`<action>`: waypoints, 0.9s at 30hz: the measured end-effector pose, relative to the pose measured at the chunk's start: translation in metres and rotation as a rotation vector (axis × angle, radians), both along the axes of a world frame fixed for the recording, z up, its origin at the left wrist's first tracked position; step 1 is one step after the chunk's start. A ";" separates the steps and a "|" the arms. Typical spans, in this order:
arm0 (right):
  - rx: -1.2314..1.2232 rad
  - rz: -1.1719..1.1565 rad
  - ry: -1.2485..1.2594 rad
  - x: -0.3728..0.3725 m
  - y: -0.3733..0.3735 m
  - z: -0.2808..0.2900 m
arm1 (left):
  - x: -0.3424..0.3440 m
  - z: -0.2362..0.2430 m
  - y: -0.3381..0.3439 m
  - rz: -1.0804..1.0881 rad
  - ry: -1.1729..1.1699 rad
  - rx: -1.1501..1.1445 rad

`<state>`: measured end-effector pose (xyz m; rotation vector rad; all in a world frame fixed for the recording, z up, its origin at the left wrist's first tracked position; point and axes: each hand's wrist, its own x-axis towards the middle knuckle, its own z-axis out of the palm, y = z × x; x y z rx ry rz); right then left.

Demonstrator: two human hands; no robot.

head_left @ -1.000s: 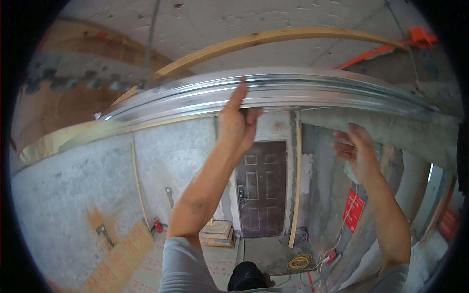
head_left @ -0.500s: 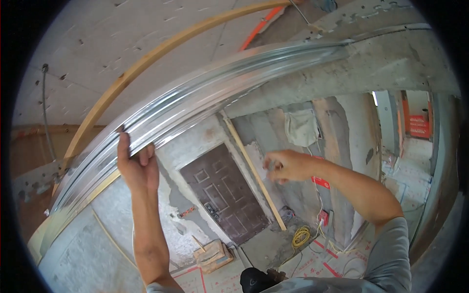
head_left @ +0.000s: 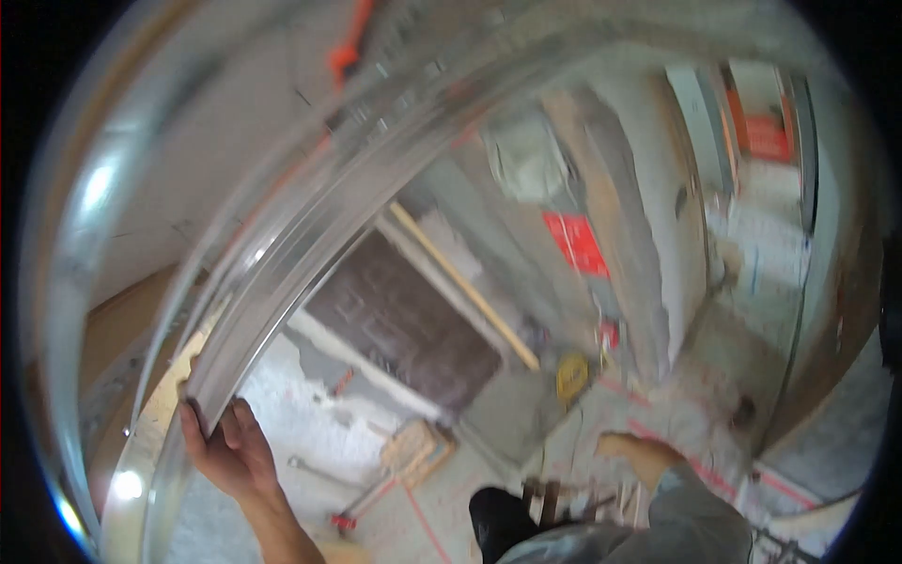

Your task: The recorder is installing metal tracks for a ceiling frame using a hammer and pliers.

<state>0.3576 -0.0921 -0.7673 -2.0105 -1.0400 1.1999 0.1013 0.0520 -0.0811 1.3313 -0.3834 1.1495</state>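
Observation:
My left hand point(head_left: 230, 446) grips a long silver metal channel point(head_left: 282, 277) from below, its fingers on the edge. The channel runs diagonally overhead from lower left toward the upper right, blurred along much of its length. My right hand point(head_left: 634, 451) is away from the channel, low on the right; motion smears its fingers, and I cannot make out whether it holds anything. A pale timber strip point(head_left: 183, 367) lies just beside the channel at the left.
Below are a brown door point(head_left: 404, 320), an upright wooden batten point(head_left: 465, 287), stacked bags point(head_left: 413, 451), a coiled yellow cable point(head_left: 570, 381) and some wooden framework point(head_left: 583, 508) near my body. A red sign point(head_left: 575, 244) is on the right wall. A passage opens beyond.
My right hand has dropped from near the channel to low in the picture. My left hand stays on the channel, now lower in view, as my view has swung round.

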 end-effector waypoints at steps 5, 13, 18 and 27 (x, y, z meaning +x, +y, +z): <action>-0.036 -0.101 0.144 -0.059 -0.025 -0.024 | -0.024 -0.092 0.065 0.123 0.242 -0.215; 0.771 -0.890 -0.601 0.058 -0.085 0.309 | -0.026 -0.222 0.142 0.263 0.293 -0.529; 1.413 -1.007 -2.065 -0.020 -0.201 0.674 | -0.021 -0.291 0.178 0.402 0.243 -0.587; -0.018 -1.279 -1.660 -0.023 -0.203 0.901 | 0.006 -0.411 0.225 0.392 0.622 -0.678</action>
